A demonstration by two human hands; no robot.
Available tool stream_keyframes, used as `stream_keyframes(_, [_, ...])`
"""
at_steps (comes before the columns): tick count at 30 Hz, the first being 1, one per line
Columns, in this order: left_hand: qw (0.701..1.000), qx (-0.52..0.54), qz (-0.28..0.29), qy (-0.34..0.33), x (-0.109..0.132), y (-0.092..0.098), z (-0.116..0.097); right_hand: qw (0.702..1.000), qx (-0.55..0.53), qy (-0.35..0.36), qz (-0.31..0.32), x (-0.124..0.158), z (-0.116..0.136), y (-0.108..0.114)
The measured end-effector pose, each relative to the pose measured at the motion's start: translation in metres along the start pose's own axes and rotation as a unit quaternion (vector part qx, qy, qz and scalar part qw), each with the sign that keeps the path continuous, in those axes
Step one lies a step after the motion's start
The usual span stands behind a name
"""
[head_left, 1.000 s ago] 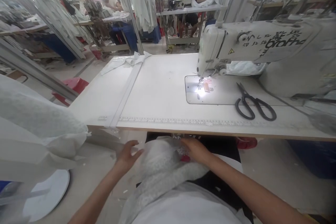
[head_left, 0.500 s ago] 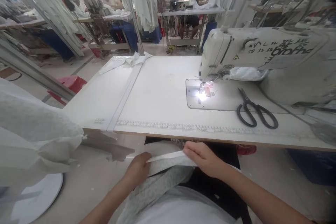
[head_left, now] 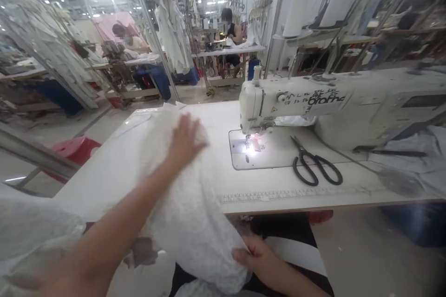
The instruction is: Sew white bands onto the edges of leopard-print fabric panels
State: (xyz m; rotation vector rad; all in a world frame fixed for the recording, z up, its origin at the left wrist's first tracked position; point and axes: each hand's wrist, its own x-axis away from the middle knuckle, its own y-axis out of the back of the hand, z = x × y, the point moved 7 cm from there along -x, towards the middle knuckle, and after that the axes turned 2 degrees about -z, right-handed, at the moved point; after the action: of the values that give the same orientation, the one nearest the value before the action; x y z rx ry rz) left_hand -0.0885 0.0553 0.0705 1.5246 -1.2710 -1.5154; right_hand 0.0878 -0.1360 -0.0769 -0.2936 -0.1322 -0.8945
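Pale, faintly patterned cloth (head_left: 188,213) has moved up onto the white tabletop (head_left: 108,167), overhanging its front; left hand (head_left: 184,141) blurred over it — grip unclear; right hand (head_left: 254,257) pinching its lower edge; likely spreading — smoothing seems called for.

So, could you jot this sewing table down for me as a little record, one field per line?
Left hand: left hand blurred, against the pale fabric over the table; grip unclear
Right hand: right hand pinching the fabric's edge, nearer the wearer than the table's front edge
Fabric: partly over the table, partly hanging off its front
Machine: white sewing machine, light shining at its needle
Tool: black-handled scissors lying right of the needle, blades pointing away
Marking: measuring scale along the front edge
Background: two people at other worktables
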Motion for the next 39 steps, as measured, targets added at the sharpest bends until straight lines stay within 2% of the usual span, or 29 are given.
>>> stream_keyframes(1, [1.0,0.005,0.004,-0.017,-0.005,-0.016,-0.008,0.999,0.038,-0.022,-0.03,0.005,-0.018,0.011])
stream_keyframes(3, [0.998,0.03,0.016,-0.049,0.0,-0.037,-0.017,0.989,0.121,-0.053,-0.06,0.016,-0.047,0.031])
stream_keyframes(5, [0.993,0.062,0.043,-0.095,0.025,-0.044,-0.024,0.972,0.217,-0.066,-0.062,0.027,-0.058,0.046])
stream_keyframes(6, [0.987,0.076,0.072,-0.12,0.043,-0.044,-0.029,0.96,0.265,-0.064,-0.063,0.03,-0.055,0.051])
stream_keyframes(8, [0.973,0.083,0.154,-0.149,0.079,-0.043,-0.039,0.931,0.355,-0.021,-0.082,0.032,-0.031,0.058])
stream_keyframes(10, [0.96,0.078,0.222,-0.151,0.107,-0.039,-0.049,0.893,0.42,0.098,-0.133,0.03,0.015,0.06])
stream_keyframes(11, [0.956,0.077,0.243,-0.145,0.114,-0.037,-0.053,0.863,0.447,0.171,-0.164,0.029,0.041,0.06])
stream_keyframes(12, [0.955,0.078,0.255,-0.134,0.117,-0.036,-0.058,0.827,0.473,0.236,-0.193,0.029,0.065,0.059])
stream_keyframes(14, [0.957,0.082,0.258,-0.107,0.11,-0.039,-0.065,0.756,0.533,0.306,-0.226,0.027,0.097,0.059])
stream_keyframes(16, [0.963,0.088,0.242,-0.084,0.095,-0.046,-0.07,0.715,0.581,0.321,-0.219,0.025,0.106,0.059])
stream_keyframes(17, [0.965,0.093,0.232,-0.082,0.087,-0.05,-0.073,0.709,0.588,0.33,-0.207,0.027,0.106,0.058])
stream_keyframes(18, [0.965,0.1,0.226,-0.088,0.08,-0.055,-0.078,0.712,0.58,0.344,-0.194,0.032,0.102,0.057])
stream_keyframes(20, [0.96,0.112,0.227,-0.118,0.068,-0.064,-0.088,0.738,0.539,0.361,-0.185,0.045,0.089,0.06])
stream_keyframes(23, [0.952,0.11,0.236,-0.16,0.054,-0.073,-0.102,0.781,0.492,0.319,-0.215,0.058,0.057,0.077])
stream_keyframes(27, [0.957,0.085,0.223,-0.167,0.03,-0.08,-0.108,0.801,0.517,0.166,-0.25,0.057,0.008,0.113])
stream_keyframes(30, [0.959,0.077,0.216,-0.166,0.017,-0.086,-0.106,0.784,0.552,-0.009,-0.285,0.058,-0.023,0.14])
stream_keyframes(32, [0.96,0.092,0.213,-0.157,0.016,-0.084,-0.104,0.781,0.548,-0.114,-0.277,0.062,-0.041,0.148])
stream_keyframes(34, [0.961,0.133,0.2,-0.137,0.023,-0.075,-0.103,0.799,0.521,-0.169,-0.248,0.065,-0.053,0.147])
stream_keyframes(36, [0.953,0.197,0.194,-0.128,0.041,-0.058,-0.107,0.831,0.482,-0.172,-0.218,0.064,-0.053,0.142])
stream_keyframes(38, [0.919,0.269,0.254,-0.132,0.074,-0.045,-0.119,0.86,0.446,-0.154,-0.193,0.063,-0.039,0.136])
stream_keyframes(39, [0.887,0.308,0.317,-0.132,0.096,-0.043,-0.127,0.875,0.427,-0.136,-0.186,0.063,-0.026,0.131])
